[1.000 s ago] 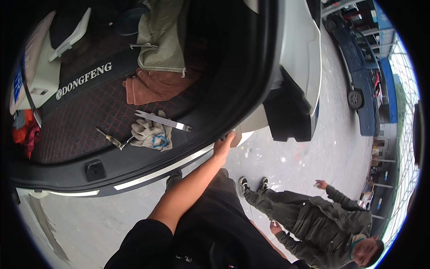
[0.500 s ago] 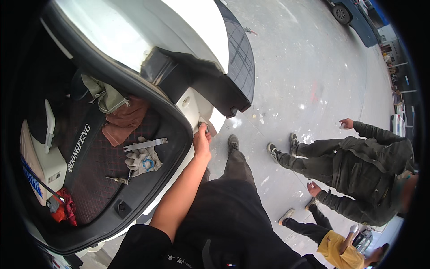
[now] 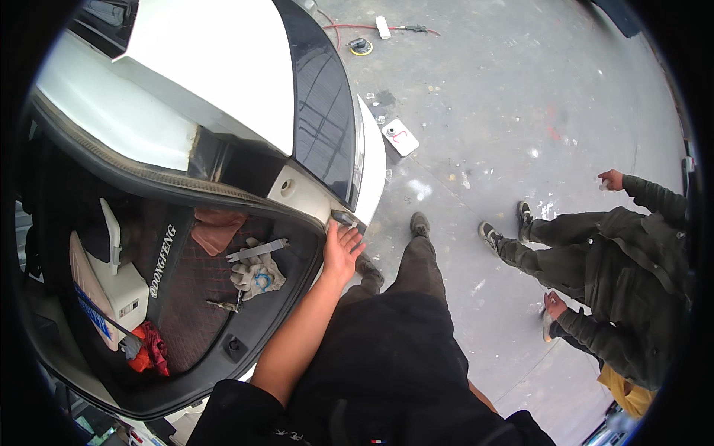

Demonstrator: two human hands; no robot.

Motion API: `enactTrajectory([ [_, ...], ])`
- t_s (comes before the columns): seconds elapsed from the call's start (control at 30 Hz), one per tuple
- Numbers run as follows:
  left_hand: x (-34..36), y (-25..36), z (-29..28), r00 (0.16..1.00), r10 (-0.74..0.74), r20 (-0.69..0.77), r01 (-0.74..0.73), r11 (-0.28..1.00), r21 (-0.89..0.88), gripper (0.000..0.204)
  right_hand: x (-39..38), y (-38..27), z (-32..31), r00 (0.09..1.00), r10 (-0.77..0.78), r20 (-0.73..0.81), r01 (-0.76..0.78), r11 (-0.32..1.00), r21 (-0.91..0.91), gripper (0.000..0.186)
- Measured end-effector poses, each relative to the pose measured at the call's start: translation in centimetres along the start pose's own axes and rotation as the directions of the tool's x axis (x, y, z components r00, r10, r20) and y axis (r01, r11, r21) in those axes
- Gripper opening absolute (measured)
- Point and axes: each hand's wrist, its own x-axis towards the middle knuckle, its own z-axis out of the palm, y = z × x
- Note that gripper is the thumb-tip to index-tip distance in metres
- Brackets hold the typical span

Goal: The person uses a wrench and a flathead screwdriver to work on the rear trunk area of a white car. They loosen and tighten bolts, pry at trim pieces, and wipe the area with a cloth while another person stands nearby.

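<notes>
Beside white car [image 3: 216, 70], left hand [image 3: 342, 251] outspread

Floor [image 3: 476, 126] brightly, evenly lit | white car panel [image 3: 223, 59] glaring, upper left | trunk [image 3: 182, 312] shadowy, left | edges bowed, corners black

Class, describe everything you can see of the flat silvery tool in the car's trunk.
The tool is a long, narrow, flat strip, silvery and apparently metal. Its right end looks notched; the left end is too small to make out surely. It lies slantwise across the pale glove, right end higher in the picture, inside the trunk above the dark mat. The left hand is apart from it.
</notes>
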Motion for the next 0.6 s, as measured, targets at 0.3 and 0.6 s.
enactTrajectory([
  [0.3,0.1,0.5,2.5,0.993,0.086,-0.078,-0.081,0.994,0.075,0.057,-2.3,0.5,-2.6,0.998,0.027,0.062,-0.026,0.999,-0.028,0.025],
  [0.6,2.3,-1.9,1.7,0.945,0.275,-0.178,-0.276,0.961,0.023,0.053,-9.2,-0.6,-17.8,0.978,-0.153,-0.139,0.204,0.821,0.533,0.013],
])
